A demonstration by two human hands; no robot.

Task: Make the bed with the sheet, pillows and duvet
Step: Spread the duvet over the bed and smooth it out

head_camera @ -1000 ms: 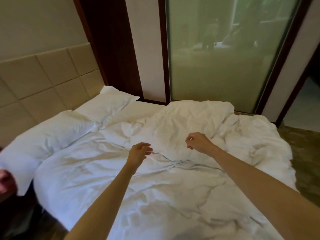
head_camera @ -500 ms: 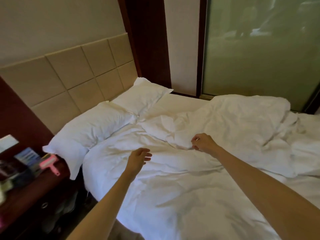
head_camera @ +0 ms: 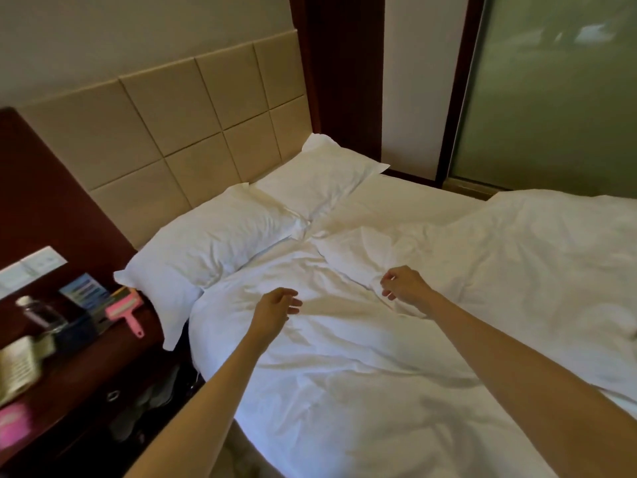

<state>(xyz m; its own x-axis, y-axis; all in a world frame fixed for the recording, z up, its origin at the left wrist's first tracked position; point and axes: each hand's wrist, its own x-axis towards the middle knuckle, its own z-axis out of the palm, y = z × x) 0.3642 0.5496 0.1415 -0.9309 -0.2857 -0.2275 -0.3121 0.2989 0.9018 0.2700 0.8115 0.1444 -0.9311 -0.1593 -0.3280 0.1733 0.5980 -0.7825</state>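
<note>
Duvet (head_camera: 362, 357) mid-frame: soft, light, rumpled. My left hand (head_camera: 272, 310) hovers, fingers apart; right hand (head_camera: 405, 284) loosely curled, empty. I'd pinch its top hem.

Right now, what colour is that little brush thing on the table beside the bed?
Pink. The brush shows in the head view, lying on the dark wooden bedside table.

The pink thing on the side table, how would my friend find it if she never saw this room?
Start at the dark wooden bedside table left of the bed. Look along its edge nearest the pillow. The pink lint roller lies there beside a blue box, the only thing with a handle.
</note>
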